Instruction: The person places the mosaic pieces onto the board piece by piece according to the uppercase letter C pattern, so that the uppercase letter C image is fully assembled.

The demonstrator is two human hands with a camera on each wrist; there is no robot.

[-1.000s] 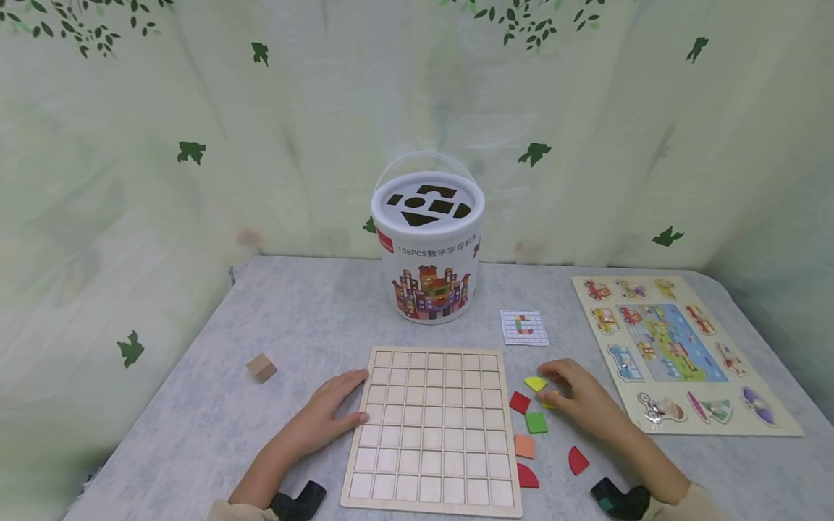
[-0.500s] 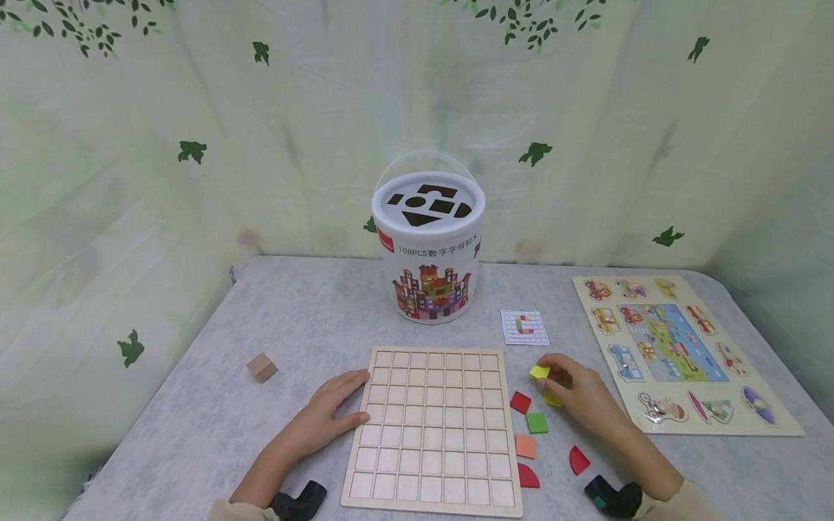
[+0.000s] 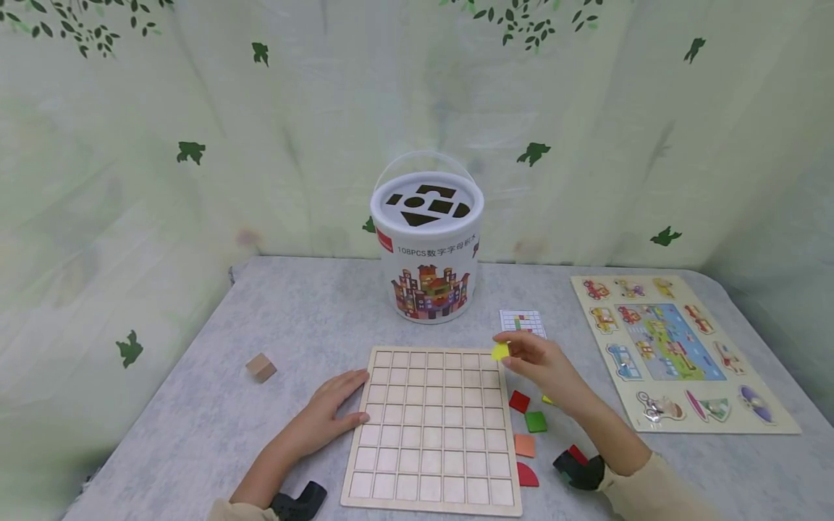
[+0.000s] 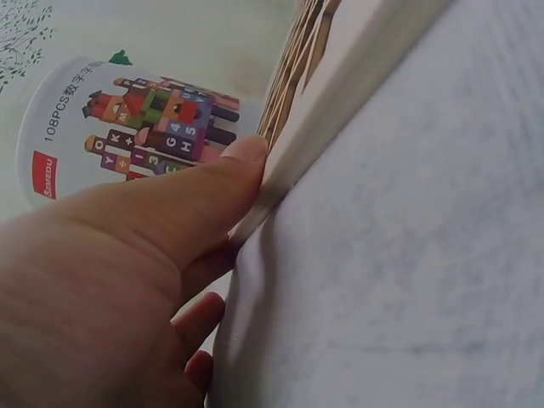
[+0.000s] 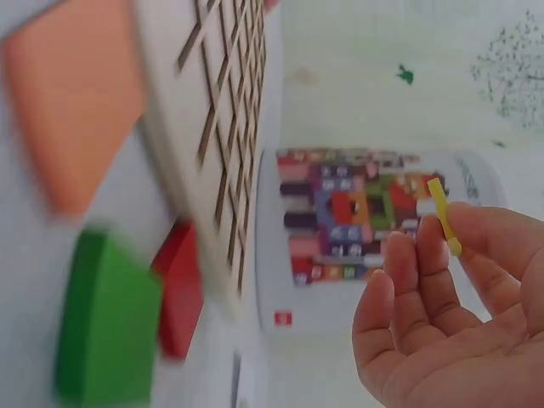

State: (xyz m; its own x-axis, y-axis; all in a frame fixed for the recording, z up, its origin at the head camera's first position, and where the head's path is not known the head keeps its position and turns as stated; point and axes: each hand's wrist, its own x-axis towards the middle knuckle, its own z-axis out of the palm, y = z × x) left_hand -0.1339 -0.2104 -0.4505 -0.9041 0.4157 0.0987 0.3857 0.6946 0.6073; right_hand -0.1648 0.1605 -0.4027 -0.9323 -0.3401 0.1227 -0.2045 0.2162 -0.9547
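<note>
A yellow quarter-circle tile (image 3: 500,352) is pinched between thumb and index finger of my right hand (image 3: 544,365), raised over the top right corner of the wooden grid board (image 3: 430,427). In the right wrist view this yellow tile (image 5: 444,217) appears edge-on, the other fingers spread loosely below it. My left hand (image 3: 322,412) rests at the board's left side, thumb and index finger apart and touching its edge. From the left wrist, the thumb (image 4: 246,151) presses against the board's side (image 4: 340,102).
Right of the board lie a red square (image 3: 519,401), a green square (image 3: 536,422), an orange square (image 3: 524,446) and a red quarter-circle (image 3: 527,475). A pattern card (image 3: 531,320), a white bucket (image 3: 430,253), a picture puzzle (image 3: 677,354) and a wooden block (image 3: 261,367) surround it.
My right hand has picked up the yellow quarter-circle tile and carried it left and away from me, to the board's far right corner. The left hand has stayed put.
</note>
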